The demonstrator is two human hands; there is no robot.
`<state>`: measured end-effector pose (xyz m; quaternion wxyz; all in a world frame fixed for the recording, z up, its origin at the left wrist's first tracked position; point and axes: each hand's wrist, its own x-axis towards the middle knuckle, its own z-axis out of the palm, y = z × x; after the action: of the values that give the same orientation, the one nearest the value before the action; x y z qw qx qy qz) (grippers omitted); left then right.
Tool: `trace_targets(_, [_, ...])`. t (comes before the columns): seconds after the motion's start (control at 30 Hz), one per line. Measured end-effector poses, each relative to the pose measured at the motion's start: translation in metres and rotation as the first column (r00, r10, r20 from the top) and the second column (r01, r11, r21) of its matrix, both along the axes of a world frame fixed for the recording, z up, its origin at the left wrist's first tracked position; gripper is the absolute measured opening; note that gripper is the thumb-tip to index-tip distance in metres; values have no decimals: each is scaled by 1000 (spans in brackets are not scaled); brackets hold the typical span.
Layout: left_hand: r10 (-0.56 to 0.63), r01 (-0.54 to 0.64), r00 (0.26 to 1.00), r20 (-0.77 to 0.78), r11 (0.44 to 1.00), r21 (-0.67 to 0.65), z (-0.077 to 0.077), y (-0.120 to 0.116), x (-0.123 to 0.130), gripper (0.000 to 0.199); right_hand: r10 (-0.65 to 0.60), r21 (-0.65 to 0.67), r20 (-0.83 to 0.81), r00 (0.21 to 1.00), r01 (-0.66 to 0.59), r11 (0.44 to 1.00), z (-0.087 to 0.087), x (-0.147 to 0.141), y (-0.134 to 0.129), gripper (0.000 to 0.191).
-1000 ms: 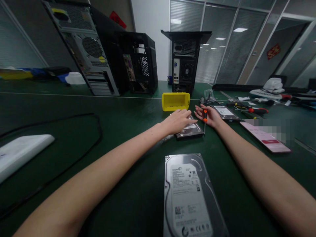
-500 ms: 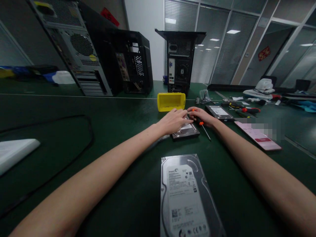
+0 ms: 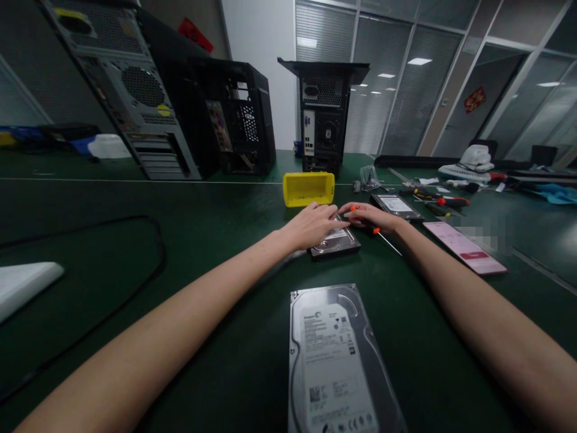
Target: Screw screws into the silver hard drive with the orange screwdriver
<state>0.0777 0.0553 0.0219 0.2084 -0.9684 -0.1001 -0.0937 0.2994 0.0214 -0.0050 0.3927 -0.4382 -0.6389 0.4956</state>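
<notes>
While the left hand (image 3: 313, 225) is staying put on the hard drive (image 3: 336, 243), the right hand (image 3: 372, 216) is moving in

A second ago that right hand was sitting open off to the side; now it's curling round an orange-and-black screwdriver (image 3: 375, 230), fingers reaching the drive's far right side. The tip's pointing away from the drive, so I'm guessing no screw is being turned and it's all finger work right now. The drive's lying flat just this side of a yellow box (image 3: 308, 183). Left fingers are draping over it; honestly can't tell from here if they're gripping or just resting.

A bigger drive (image 3: 333, 355) is lying nearest the person on the dark green table (image 3: 216, 240), with a phone (image 3: 464, 246) sitting right of the right forearm. PC cases (image 3: 322, 120) are standing along the back, glass panels (image 3: 383, 84) behind.
</notes>
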Motion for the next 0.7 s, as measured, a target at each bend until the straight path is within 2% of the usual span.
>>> trace_targets(0.13, [10,-10,1000,0,1000,-3,-1,2,0,46,48,-19,20,999,-48,999,3,5,-5,38])
trace_targets(0.33, [29,-29,1000,11,998,-48,-2,2,-1,47,83,-32,-55,995,-85,996,0,5,-4,39])
trace_targets(0.5, [28,-28,1000,-4,998,-54,-2,2,-1,48,87,-40,-41,995,-88,995,1,7,-5,39])
trace_targets(0.7, [35,-35,999,-1,998,-61,-1,-1,-3,46,86,-76,-102,991,-94,993,-4,8,-2,37])
